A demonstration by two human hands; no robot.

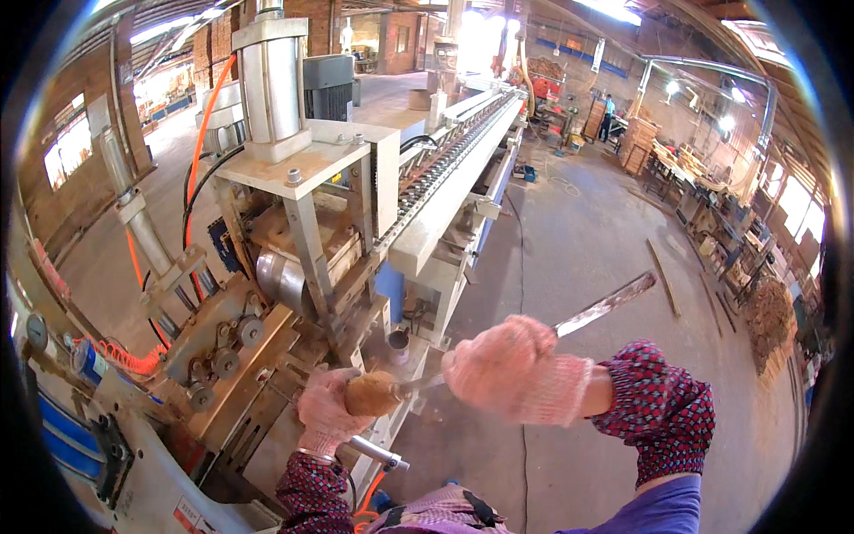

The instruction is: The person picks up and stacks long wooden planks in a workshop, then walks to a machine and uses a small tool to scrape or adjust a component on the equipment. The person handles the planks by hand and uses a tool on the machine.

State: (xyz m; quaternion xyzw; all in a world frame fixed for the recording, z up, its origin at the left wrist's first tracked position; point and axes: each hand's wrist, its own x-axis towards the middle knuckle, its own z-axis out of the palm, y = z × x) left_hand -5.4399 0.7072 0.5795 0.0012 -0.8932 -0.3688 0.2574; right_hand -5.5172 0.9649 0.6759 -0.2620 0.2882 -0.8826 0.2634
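In front of me I hold a long chisel-like tool, its flat metal blade (612,303) slanting up to the right. Its brown, rounded wooden handle (372,394) is at the lower left end. My left hand (326,405), in a pink knit glove, is closed around the handle beside the machine's near end. Farther right, my right hand (511,369), gloved alike, wraps round the metal shank, with the blade jutting out beyond the fist. The part of the shank inside the right fist is hidden. Patterned sleeve covers reach both wrists.
A large machine with a steel pneumatic cylinder (271,89) and a long chain conveyor (445,169) runs away from me. Below my left hand sticks out a metal lever (378,452). Wood strips (663,276) lie on the floor; a person (608,117) stands far off.
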